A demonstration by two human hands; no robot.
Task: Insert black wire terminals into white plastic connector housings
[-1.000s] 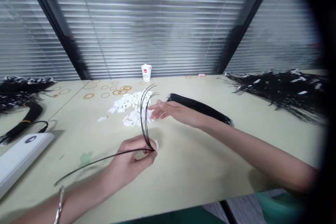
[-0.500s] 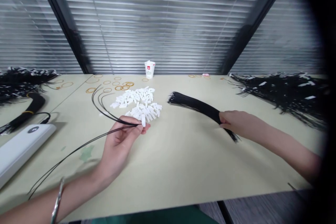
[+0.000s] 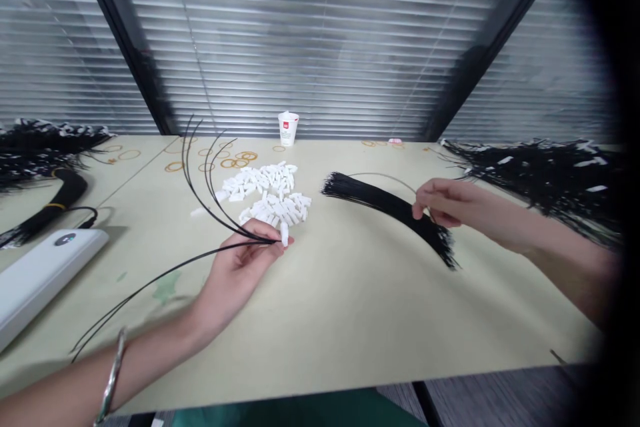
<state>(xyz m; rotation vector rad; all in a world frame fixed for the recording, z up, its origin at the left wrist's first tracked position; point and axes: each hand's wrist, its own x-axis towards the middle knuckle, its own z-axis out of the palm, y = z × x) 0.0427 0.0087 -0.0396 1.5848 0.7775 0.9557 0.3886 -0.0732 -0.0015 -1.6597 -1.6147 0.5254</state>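
My left hand (image 3: 250, 250) pinches a small white connector housing (image 3: 285, 233) between thumb and fingers. Several thin black wires (image 3: 210, 207) run out of it to the left, some curving up and others trailing down to the table. My right hand (image 3: 443, 203) is closed on a single black wire (image 3: 383, 175), which arches above the wire bundle (image 3: 385, 203). That thick black bundle lies on the table under the right fingertips. Just beyond my left hand spreads a pile of loose white connector housings (image 3: 275, 207).
A paper cup (image 3: 288, 130) stands at the back. Rubber bands (image 3: 240, 160) lie scattered behind the pile. At left are a white power bank (image 3: 47, 280), a banded wire bundle (image 3: 67, 197) and a heap of wired connectors (image 3: 45, 150). Another such heap (image 3: 545, 170) sits at right.
My right hand has loosened from the bundle and lifted slightly, with one wire drawn up from it. My left hand has shifted a little right, and its wires stand higher.
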